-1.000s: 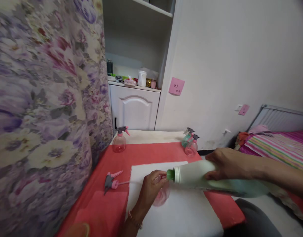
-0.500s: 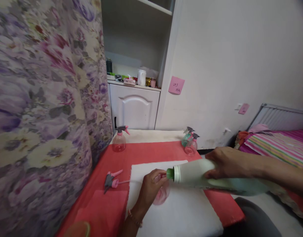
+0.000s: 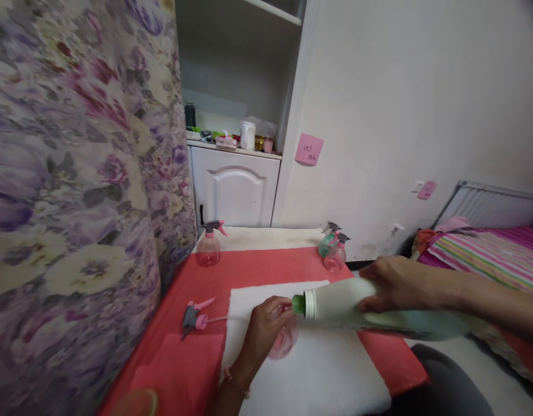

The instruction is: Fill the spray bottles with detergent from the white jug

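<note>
My left hand (image 3: 269, 322) is closed around the neck of a clear pink spray bottle (image 3: 284, 341) that has no spray head on it. The bottle stands on a white cloth (image 3: 331, 370). My right hand (image 3: 385, 283) grips a large pale green jug (image 3: 336, 303), tipped on its side. Its green spout (image 3: 298, 304) is at the mouth of the pink bottle, by my left fingers; whether liquid flows is hidden. Left of the cloth lies a grey and pink spray head (image 3: 192, 318), its tube pointing toward the bottle.
A pink spray bottle (image 3: 208, 251) stands at the table's back left. A green spray bottle (image 3: 327, 244) and another pink one (image 3: 335, 258) stand at the back right. A red cloth (image 3: 258, 266) covers the table. A floral curtain (image 3: 88, 202) hangs left; a bed (image 3: 496, 248) stands right.
The view has shifted very slightly. Both hands, the tilted jug and the pink bottle hold the same position as before.
</note>
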Tool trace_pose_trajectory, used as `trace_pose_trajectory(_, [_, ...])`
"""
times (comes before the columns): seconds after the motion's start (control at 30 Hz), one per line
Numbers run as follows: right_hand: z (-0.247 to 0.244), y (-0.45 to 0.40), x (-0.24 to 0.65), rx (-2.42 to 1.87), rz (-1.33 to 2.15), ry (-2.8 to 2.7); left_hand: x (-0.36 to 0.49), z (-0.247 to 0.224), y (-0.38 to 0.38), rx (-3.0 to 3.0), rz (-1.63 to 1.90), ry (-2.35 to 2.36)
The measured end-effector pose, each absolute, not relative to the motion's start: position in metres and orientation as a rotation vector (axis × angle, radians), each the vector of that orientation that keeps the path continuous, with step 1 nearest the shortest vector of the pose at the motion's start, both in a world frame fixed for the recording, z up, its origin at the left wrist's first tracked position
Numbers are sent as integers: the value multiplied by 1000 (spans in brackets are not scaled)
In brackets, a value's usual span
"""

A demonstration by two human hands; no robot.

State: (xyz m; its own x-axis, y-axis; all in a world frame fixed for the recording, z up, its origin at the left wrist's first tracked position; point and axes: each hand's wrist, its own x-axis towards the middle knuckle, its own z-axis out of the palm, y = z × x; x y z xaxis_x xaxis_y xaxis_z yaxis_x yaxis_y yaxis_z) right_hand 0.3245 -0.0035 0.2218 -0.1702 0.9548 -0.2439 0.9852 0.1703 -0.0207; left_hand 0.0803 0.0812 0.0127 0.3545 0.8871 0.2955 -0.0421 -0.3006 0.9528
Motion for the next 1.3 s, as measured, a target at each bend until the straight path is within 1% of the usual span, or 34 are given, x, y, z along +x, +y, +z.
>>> trace_pose_trajectory(1.3, [228,-2,316,1923,-263,2206,80,17,80,1617,1132,805])
